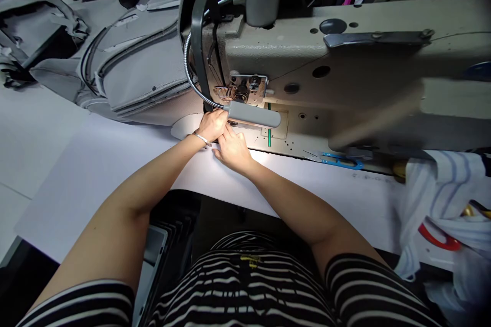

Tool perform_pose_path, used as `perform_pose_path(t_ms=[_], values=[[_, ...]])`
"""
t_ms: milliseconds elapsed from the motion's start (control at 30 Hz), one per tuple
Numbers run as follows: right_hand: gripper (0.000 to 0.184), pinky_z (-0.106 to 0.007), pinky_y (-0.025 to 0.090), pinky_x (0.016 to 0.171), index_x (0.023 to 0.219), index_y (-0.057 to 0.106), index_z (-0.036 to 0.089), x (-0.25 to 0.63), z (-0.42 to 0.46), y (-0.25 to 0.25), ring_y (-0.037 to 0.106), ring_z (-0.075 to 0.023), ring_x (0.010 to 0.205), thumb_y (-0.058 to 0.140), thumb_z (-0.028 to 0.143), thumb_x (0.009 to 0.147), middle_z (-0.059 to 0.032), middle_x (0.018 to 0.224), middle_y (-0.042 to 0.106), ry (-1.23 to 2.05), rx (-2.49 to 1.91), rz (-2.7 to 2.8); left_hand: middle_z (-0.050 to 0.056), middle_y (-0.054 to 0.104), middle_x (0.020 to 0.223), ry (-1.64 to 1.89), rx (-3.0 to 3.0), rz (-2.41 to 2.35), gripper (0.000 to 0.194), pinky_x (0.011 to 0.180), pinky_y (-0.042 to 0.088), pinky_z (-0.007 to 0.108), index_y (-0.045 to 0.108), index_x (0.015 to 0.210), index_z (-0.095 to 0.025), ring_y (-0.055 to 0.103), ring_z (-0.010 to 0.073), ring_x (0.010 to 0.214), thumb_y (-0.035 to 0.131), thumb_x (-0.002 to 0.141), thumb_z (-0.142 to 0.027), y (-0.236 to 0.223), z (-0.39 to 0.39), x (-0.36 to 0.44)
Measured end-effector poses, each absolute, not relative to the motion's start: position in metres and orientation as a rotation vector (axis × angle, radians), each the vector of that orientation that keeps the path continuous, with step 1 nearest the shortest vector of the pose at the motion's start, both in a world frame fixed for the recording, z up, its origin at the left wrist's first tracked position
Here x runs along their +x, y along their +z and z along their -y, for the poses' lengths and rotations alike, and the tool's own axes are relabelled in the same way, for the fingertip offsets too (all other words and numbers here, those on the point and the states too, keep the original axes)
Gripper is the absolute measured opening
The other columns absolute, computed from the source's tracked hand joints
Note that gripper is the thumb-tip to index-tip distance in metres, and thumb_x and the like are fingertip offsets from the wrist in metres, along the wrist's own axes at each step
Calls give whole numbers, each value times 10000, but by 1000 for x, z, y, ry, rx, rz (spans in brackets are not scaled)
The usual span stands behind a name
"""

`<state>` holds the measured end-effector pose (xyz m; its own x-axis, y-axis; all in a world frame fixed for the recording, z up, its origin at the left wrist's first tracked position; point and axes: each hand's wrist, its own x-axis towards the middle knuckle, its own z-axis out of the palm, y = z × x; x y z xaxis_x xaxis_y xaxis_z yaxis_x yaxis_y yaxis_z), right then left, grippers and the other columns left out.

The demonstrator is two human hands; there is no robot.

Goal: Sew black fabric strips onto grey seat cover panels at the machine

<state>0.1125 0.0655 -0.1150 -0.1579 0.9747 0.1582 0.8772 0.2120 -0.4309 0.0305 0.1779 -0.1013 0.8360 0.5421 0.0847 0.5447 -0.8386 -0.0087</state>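
Note:
My left hand [213, 125] is at the needle end of an industrial sewing machine [276, 46], its fingers curled down beneath the lamp. Against it, from the right, presses my right hand [235, 151], fingers bunched and pointing toward the needle area. Both seem closed on something small, but the hands and the lamp head [254, 114] hide what it is. The presser foot and needle are mostly covered too. Just right of the hands, a green strip [269, 130] lies across the machine bed [295, 135].
Grey padded fabric pieces [141, 66] are piled left of the machine. Blue thread snips [341, 161] lie along the bed's front edge. On the right are a striped cloth [441, 189] and a red-handled tool [439, 239]. A white sheet [307, 181] covers the table front.

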Motion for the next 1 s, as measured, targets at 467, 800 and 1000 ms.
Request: perform_pose_path(t_ms=[467, 800, 1000], values=[[375, -407, 357, 781, 1109, 567, 80, 111, -66, -120, 406, -302, 1091, 485, 352, 864, -178, 1152, 548, 317, -1745, 2115, 72, 625, 944, 53, -2920, 711, 260, 670, 451, 247, 664, 968, -170, 558, 180, 929, 437, 871, -253, -92, -167, 30], [374, -409, 351, 794, 1121, 588, 90, 110, -67, -122, 410, -298, 1107, 485, 345, 867, -167, 1179, 553, 332, -1743, 2091, 95, 625, 965, 66, -2892, 724, 224, 726, 437, 269, 645, 946, -138, 545, 197, 979, 445, 872, -210, -92, -161, 33], [385, -408, 354, 786, 1124, 593, 93, 110, -68, -123, 395, -304, 1134, 490, 358, 864, -169, 1208, 543, 335, -1746, 2081, 104, 624, 960, 32, -2901, 715, 218, 737, 438, 290, 636, 935, -132, 533, 209, 1014, 436, 876, -193, -94, -162, 35]])
